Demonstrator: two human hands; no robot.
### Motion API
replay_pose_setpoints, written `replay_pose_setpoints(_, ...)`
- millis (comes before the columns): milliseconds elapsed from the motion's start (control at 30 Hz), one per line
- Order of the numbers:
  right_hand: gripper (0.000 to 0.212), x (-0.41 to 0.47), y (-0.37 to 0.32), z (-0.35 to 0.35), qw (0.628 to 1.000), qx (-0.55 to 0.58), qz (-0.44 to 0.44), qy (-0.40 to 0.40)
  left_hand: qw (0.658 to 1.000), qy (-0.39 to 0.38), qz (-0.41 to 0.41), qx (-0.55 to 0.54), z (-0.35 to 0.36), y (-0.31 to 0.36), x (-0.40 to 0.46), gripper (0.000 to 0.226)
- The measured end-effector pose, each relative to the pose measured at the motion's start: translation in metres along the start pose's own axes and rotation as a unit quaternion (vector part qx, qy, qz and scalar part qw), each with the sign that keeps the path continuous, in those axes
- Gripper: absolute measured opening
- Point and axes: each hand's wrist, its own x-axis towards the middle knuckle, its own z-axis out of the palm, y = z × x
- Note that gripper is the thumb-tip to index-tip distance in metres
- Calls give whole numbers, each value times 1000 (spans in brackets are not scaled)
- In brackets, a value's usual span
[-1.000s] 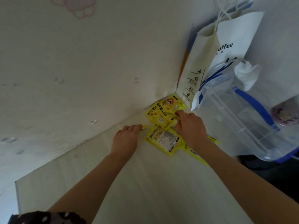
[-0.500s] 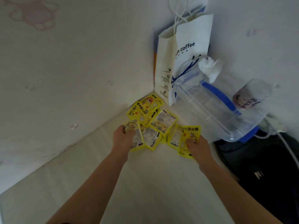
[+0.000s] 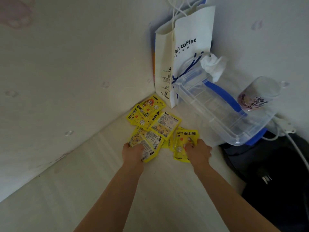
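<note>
Several yellow printed packets [image 3: 165, 124] lie spread on a pale tabletop in the corner by the wall. My left hand [image 3: 133, 152] grips the nearest left packet [image 3: 148, 146] at its lower edge, fingers curled over it. My right hand [image 3: 199, 152] grips another yellow packet [image 3: 181, 144] on the right, fingers on its face. Two packets [image 3: 145, 113] lie furthest back against the wall.
A white paper coffee bag [image 3: 184, 52] stands in the corner. A clear plastic box with blue handles [image 3: 217, 114] lies tilted to the right, a crumpled tissue [image 3: 214, 66] and a plastic cup [image 3: 255, 96] on it. A black bag [image 3: 275, 173] sits at right. The wall [image 3: 66, 72] runs along the left.
The packets have been drawn out of the corner and spread apart. Both hands have pulled back toward me, each now holding a packet. The view has swung left.
</note>
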Motion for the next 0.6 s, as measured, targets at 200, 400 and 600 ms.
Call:
replay_pose_setpoints(200,32,10,-5,11,1000,-14,-9,-7,997,-20,-56,-39,9,-3,-4,54)
replay_pose_setpoints(400,19,17,-10,12,1000,23,-11,-8,998,-18,-49,-46,10,-2,1,70)
replay_pose_setpoints(600,5,13,-9,10,996,89,-7,-25,999,-1,-28,-19,-2,-7,2,42)
